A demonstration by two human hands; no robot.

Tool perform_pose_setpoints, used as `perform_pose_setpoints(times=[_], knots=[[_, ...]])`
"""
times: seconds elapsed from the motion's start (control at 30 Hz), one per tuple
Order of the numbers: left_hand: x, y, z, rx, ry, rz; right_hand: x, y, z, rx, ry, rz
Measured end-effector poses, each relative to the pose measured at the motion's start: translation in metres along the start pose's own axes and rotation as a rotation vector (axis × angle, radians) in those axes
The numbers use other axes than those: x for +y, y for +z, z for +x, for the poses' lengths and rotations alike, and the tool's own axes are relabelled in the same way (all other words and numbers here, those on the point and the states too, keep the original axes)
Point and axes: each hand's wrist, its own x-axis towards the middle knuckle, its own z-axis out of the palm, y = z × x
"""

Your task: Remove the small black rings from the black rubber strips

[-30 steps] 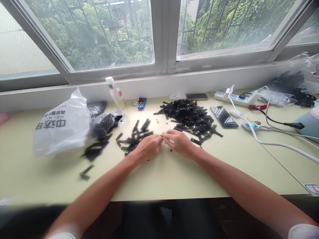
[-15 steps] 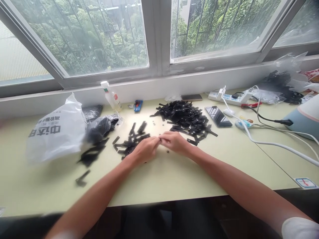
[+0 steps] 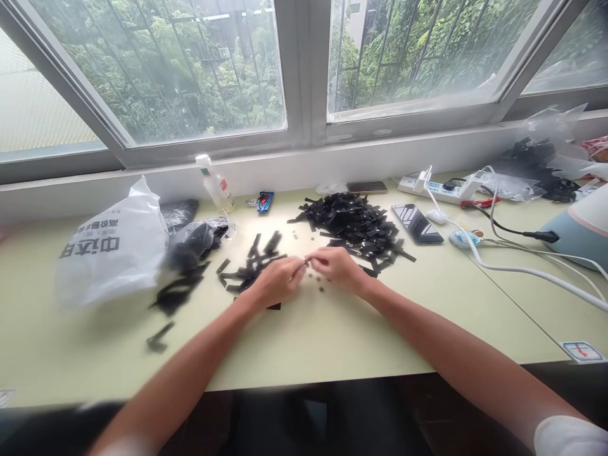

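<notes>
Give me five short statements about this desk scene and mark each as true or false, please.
1. The left hand and the right hand meet fingertip to fingertip above the table. True.
2. The bigger pile of black strips lies on the left of the hands. False: it lies behind the right hand; the smaller heap of strips is by the left hand.
3. A white plastic bag lies at the left of the table. True.
4. A dark smartphone rests inside the white plastic bag. False: it lies on the table, right of the bigger pile.
5. The small bottle has a black cap. False: the cap is white.
</notes>
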Motion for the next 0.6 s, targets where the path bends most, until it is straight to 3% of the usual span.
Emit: perform_pose_setpoints(times=[0.2,0.3,0.4,0.5,0.6], knots=[[-0.017,-0.011,-0.001,0.044,-0.271,0.208,0.018,-0.005,0.001,0.017,-0.003,-0.218],[-0.022,-0.013,-0.002,0.05,-0.37,0.28,0.022,-0.022,0.002,0.11,0.106,-0.342],[-0.021,-0.013,-0.003,0.136,-0.372,0.353,0.032,-0.048,0.002,0.154,0.243,-0.569],[-0.017,-0.012,-0.002,0.2,-0.318,0.403,0.046,-0.066,0.0,0.032,0.304,-0.684],[-0.014,-0.011,-0.001,0.218,-0.273,0.405,0.055,-0.069,-0.002,-0.033,0.295,-0.672]])
